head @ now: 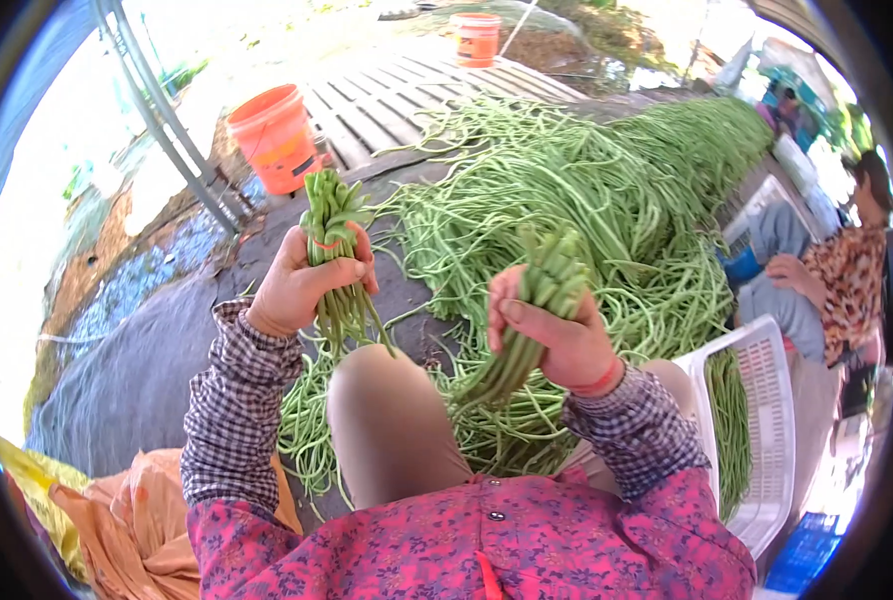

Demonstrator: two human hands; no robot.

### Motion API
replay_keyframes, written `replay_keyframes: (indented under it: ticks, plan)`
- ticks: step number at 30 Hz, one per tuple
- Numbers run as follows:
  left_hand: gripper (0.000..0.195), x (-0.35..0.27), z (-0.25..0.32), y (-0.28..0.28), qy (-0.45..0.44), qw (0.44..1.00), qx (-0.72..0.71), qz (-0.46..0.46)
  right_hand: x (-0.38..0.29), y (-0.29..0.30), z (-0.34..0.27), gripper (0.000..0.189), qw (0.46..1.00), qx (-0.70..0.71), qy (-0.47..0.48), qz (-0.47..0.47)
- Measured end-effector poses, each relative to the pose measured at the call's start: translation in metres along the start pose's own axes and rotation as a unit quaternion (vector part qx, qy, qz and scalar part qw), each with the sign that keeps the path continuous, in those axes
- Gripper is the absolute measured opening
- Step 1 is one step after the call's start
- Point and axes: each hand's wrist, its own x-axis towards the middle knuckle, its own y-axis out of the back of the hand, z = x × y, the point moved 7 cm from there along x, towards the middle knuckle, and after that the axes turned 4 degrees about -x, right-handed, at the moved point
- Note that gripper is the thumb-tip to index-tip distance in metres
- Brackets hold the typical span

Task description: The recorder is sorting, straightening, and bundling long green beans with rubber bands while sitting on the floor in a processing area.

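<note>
My left hand [315, 274] grips a bundle of long green beans [334, 202] near its upper end, and a thin red band [328, 244] circles the bundle there. In my right hand [551, 326] is another bundle of long beans [555, 274], its ends pointing up and its lengths hanging down towards my lap. I cannot tell whether this second bundle has a band; a red band [600, 381] sits around my right wrist. Loose long beans [506, 420] lie between my knees. Ahead, a large heap of long beans [536, 180] spreads over dark ground cloth [409, 169].
A white plastic crate [776, 427] with long beans stands at my right. Orange buckets [270, 142] [477, 41] stand ahead by a slatted platform [371, 90]. Metal poles [169, 127] rise at left. Orange sacking [135, 517] lies at lower left. A seated person [844, 277] is at right.
</note>
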Motion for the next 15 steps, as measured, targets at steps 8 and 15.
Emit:
replay_keyframes:
  ticks: [8, 15]
  plan:
    - [0.048, 0.024, -0.043, -0.111, 0.137, 0.968, -0.152, -0.142, -0.014, 0.019, -0.021, 0.028, 0.994, -0.051, 0.086, 0.049]
    - [0.041, 0.011, -0.079, -0.163, 0.216, 0.944, -0.21, -0.138, -0.036, 0.038, -0.017, 0.024, 0.996, -0.033, 0.055, 0.055]
